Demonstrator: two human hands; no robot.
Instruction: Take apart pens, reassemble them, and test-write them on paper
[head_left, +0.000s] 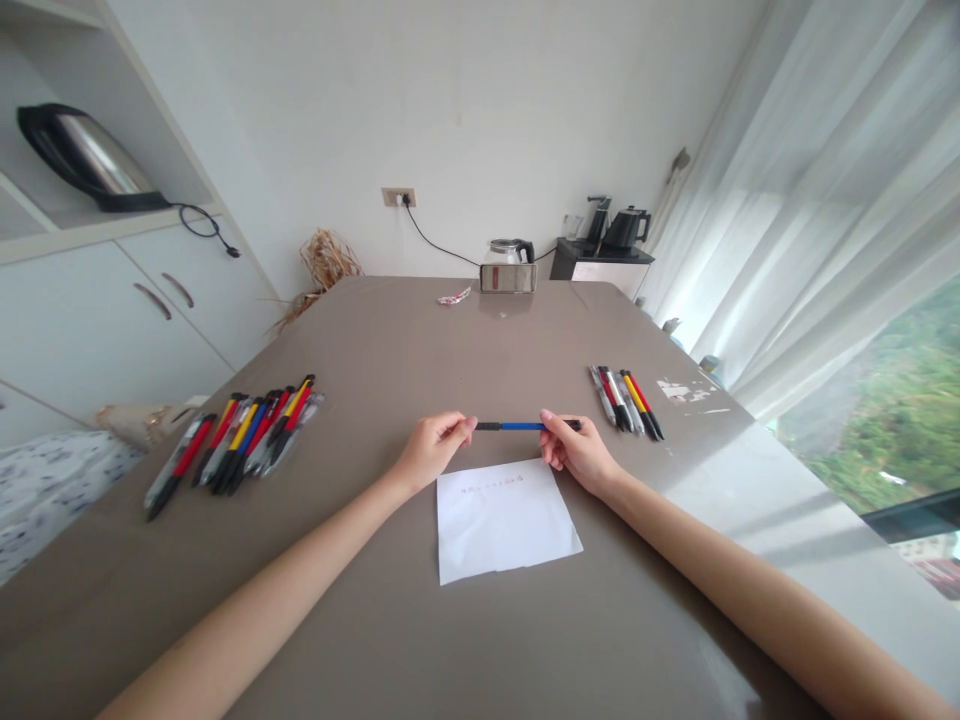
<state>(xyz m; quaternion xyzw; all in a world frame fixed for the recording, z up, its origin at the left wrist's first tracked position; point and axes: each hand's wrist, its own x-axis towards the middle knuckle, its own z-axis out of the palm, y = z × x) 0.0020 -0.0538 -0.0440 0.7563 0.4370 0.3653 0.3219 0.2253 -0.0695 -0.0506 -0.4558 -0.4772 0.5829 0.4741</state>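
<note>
A blue pen (517,426) with a black grip and black top is stretched level between my two hands, above the far edge of a sheet of paper. My left hand (437,445) pinches its grip end. Around the other end, near the black top, the fingers of my right hand (577,450) are closed. The white paper (506,525) lies flat on the table and bears a line of small reddish writing. To the left sits a pile of pens (244,440) in red, yellow, blue and clear grey. A smaller row of pens (626,402) lies to the right.
The brown table (360,620) reaches to a glass pot (510,252) behind a metallic box (508,279) at its far edge. A small red-and-white wrapper (454,297) lies nearby. A kettle (628,228) stands on a back-right cabinet. White curtains (787,150) hang at right.
</note>
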